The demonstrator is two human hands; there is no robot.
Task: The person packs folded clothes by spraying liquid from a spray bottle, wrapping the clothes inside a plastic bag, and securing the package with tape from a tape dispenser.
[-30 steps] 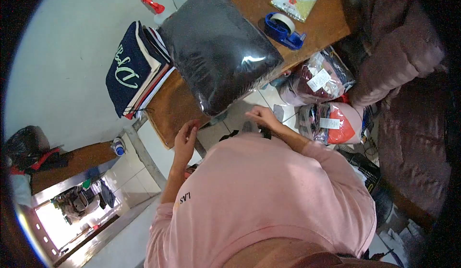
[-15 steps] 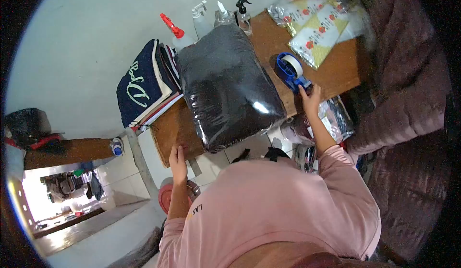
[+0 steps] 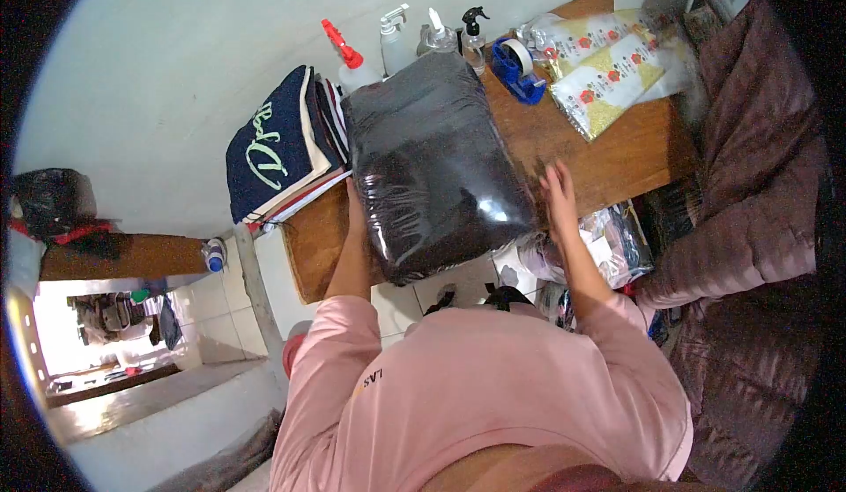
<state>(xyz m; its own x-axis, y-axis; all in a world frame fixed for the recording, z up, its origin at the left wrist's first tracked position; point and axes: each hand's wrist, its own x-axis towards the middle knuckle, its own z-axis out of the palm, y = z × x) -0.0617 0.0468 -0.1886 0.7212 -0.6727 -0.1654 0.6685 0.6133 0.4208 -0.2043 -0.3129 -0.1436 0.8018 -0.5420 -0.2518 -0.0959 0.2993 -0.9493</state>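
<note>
A large dark bundle (image 3: pixel 441 166) in clear, shiny plastic lies on the wooden table (image 3: pixel 608 162). My left hand (image 3: pixel 356 210) is stretched along the bundle's left side, between it and a stack of folded clothes (image 3: pixel 273 153); the bundle hides part of its fingers. On the other side, my right hand (image 3: pixel 558 194) is open over the table near the bundle's right edge, fingers extended and nothing in them. A blue tape dispenser (image 3: pixel 520 73) with a white roll stands farther back, beyond my right hand.
Several spray and pump bottles, including a red-topped one (image 3: pixel 357 69), line the wall. Flower-printed plastic packs (image 3: pixel 608 78) lie at the back right. Brown quilted fabric (image 3: pixel 740 192) hangs at the right. Plastic-wrapped items (image 3: pixel 617 250) sit below the table edge.
The tape dispenser has moved back toward the bottles, and my right hand has let go of it. My left hand has gone from the table's front edge up to the bundle's left side.
</note>
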